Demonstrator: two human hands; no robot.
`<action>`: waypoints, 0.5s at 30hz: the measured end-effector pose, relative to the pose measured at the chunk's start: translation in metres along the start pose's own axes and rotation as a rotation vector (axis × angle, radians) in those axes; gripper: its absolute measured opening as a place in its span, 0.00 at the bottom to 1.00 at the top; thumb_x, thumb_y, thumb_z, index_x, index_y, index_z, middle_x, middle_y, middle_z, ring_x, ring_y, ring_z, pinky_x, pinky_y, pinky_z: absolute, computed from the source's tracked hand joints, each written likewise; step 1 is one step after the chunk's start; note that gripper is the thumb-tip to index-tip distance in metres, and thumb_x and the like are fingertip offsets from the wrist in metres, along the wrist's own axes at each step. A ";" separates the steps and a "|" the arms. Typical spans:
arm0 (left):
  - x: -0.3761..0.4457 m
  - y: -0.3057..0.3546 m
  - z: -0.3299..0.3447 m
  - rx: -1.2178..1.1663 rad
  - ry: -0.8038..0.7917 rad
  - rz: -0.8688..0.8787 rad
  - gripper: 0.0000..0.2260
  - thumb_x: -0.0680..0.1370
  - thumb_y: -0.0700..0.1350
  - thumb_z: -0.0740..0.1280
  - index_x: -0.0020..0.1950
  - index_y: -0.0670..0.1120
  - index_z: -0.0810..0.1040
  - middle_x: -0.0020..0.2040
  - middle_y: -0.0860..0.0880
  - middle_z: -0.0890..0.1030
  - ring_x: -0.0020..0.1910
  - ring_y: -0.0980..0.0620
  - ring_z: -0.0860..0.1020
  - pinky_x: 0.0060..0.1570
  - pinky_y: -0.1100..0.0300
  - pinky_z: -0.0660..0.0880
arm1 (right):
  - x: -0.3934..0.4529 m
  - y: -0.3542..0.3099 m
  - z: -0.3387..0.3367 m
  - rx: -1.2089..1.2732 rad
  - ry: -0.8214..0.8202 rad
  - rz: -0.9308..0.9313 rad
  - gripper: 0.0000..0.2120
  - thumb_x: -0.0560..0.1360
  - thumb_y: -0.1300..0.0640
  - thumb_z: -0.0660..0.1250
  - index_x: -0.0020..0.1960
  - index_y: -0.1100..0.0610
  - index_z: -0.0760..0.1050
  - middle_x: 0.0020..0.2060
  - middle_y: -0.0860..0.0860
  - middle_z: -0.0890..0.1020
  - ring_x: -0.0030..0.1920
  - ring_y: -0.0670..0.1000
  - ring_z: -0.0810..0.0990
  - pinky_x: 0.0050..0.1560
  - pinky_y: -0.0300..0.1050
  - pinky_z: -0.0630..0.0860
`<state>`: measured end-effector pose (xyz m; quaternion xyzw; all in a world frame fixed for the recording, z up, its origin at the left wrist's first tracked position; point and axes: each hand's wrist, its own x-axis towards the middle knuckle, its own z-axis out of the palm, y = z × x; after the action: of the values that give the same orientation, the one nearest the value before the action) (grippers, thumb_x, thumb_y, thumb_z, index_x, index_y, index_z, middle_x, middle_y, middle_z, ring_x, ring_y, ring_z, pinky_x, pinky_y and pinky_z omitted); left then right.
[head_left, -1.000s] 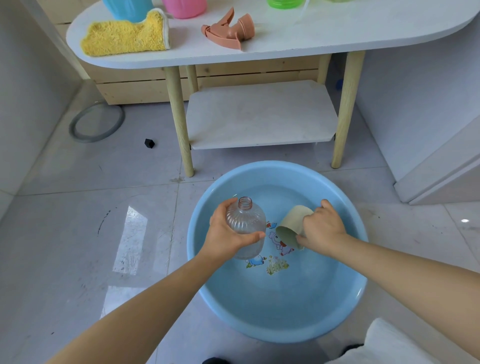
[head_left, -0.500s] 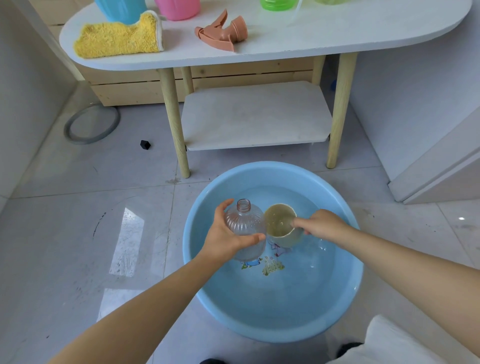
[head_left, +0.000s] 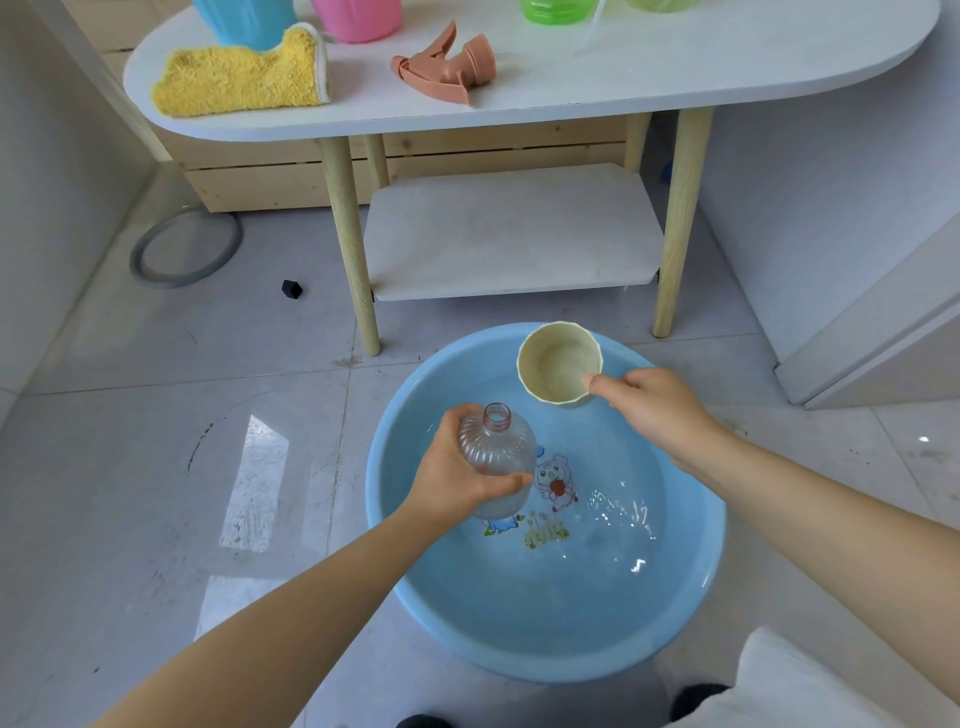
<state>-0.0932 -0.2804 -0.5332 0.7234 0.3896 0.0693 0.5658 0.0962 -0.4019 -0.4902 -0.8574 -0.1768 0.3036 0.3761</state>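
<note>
Left hand (head_left: 457, 483) grips clear ribbed bottle (head_left: 496, 457), uncapped; right hand (head_left: 657, 410) pinches cream cup (head_left: 558, 364).

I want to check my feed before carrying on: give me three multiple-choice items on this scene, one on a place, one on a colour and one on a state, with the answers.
1. Where is the beige cup?
A. sunk in the water
B. standing on the floor
C. held by the right hand above the far side of the basin

2. What colour is the basin?
A. light blue
B. pink
C. green

3. How is the neck of the clear bottle that the left hand grips?
A. capped
B. open, no cap
C. plugged with a cloth

Answers:
1 C: the cup is up out of the water with its mouth towards the camera, and the thumb is on its rim.
2 A: its rim and wall are blue all round.
3 B: the bare threaded mouth shows.
</note>
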 end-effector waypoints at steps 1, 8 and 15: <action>0.000 0.000 0.001 0.002 -0.005 0.007 0.36 0.61 0.46 0.82 0.62 0.55 0.66 0.56 0.59 0.76 0.56 0.58 0.75 0.53 0.65 0.71 | -0.003 -0.004 0.001 -0.009 0.015 -0.025 0.23 0.71 0.43 0.68 0.30 0.55 0.61 0.26 0.49 0.61 0.29 0.51 0.61 0.32 0.45 0.57; -0.001 0.006 0.006 0.031 -0.019 0.034 0.37 0.61 0.47 0.81 0.63 0.56 0.65 0.57 0.61 0.75 0.55 0.60 0.75 0.48 0.71 0.70 | -0.017 -0.016 0.010 -0.105 0.132 -0.232 0.25 0.70 0.43 0.69 0.29 0.54 0.58 0.24 0.48 0.61 0.27 0.49 0.61 0.30 0.45 0.58; -0.002 0.008 0.006 0.022 -0.022 0.034 0.37 0.62 0.46 0.81 0.65 0.55 0.65 0.57 0.60 0.75 0.56 0.60 0.74 0.48 0.72 0.70 | -0.018 -0.016 0.012 -0.160 0.268 -0.519 0.25 0.69 0.41 0.68 0.27 0.59 0.66 0.20 0.48 0.65 0.25 0.50 0.63 0.38 0.43 0.62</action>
<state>-0.0874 -0.2869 -0.5280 0.7369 0.3717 0.0668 0.5607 0.0736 -0.3944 -0.4776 -0.8429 -0.3621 0.0664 0.3923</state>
